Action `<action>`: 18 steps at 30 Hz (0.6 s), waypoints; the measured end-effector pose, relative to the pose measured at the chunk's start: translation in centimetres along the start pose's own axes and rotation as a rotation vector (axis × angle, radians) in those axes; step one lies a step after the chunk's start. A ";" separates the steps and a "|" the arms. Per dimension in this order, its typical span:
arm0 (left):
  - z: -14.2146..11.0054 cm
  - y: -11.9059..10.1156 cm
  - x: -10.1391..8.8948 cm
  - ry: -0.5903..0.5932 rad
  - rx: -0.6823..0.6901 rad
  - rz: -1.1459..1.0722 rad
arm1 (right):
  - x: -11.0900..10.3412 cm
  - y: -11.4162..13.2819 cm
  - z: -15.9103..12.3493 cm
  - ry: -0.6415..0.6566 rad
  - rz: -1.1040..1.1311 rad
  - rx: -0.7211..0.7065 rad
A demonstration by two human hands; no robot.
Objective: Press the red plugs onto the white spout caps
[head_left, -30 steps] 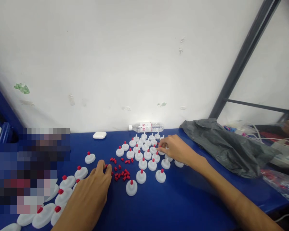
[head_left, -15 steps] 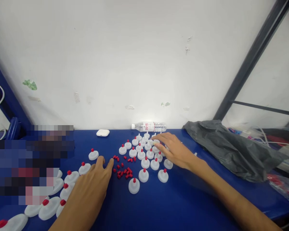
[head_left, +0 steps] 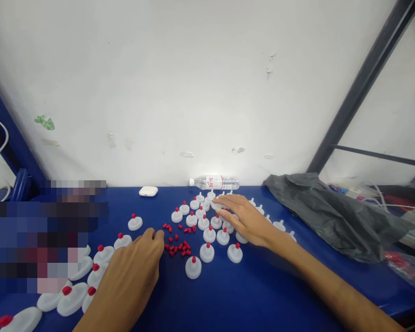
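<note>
1. Left hand [head_left: 138, 258]: lower left of centre, back of hand up, fingers bent and thumb drawn near them, at the left edge of the loose red caps [head_left: 186, 243]. Cannot tell whether a cap is pinched there.
2. Right hand [head_left: 244, 219]: right of centre, palm down over the white domed pieces [head_left: 193, 269], thumb parted from the fingers. A piece shows by the fingertips; cannot tell if gripped.
3. Red caps: scattered at frame centre, slightly low, between the hands.
4. White domed pieces: main cluster centre to right of centre, nozzles up. Nearer ones red-tipped; several bare nozzles at the back and beyond the right forearm. More red-tipped ones, lower left.
5. Clear bottle [head_left: 214, 182]: on its side, centre, beside the wall [head_left: 193, 92].
6. White case [head_left: 148, 191]: left of the bottle, well apart.
7. Dark grey plastic sheet [head_left: 335, 216]: crumpled, right side, on the blue table [head_left: 207, 304].
</note>
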State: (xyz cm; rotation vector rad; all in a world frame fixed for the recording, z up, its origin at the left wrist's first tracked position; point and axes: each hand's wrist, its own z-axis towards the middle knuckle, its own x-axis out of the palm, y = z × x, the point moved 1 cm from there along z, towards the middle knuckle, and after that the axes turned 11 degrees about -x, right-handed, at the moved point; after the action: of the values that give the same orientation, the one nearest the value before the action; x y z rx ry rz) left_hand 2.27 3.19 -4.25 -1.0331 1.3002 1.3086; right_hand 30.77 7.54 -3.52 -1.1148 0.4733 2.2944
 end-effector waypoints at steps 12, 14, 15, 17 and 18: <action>-0.9 -0.6 -0.2 -0.644 0.394 -0.497 | 1.1 6.1 0.6 -0.077 0.175 -0.303; -1.0 -0.6 -0.4 -0.668 0.460 -0.541 | 1.3 6.4 0.6 -0.076 0.197 -0.327; -1.0 -0.7 -0.5 -0.667 0.485 -0.549 | 1.3 6.5 0.6 -0.080 0.202 -0.338; -1.1 -0.8 -0.7 -0.643 0.513 -0.558 | 1.3 6.6 0.6 -0.096 0.203 -0.357; -1.1 -0.8 -0.8 -0.633 0.515 -0.564 | 1.3 6.6 0.6 -0.101 0.200 -0.366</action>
State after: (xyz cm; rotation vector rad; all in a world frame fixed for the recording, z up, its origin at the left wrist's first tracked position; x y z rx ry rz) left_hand 3.12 1.97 -3.65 -0.4935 0.7171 0.7130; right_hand 25.72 3.02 -3.67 -1.1526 0.1309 2.6735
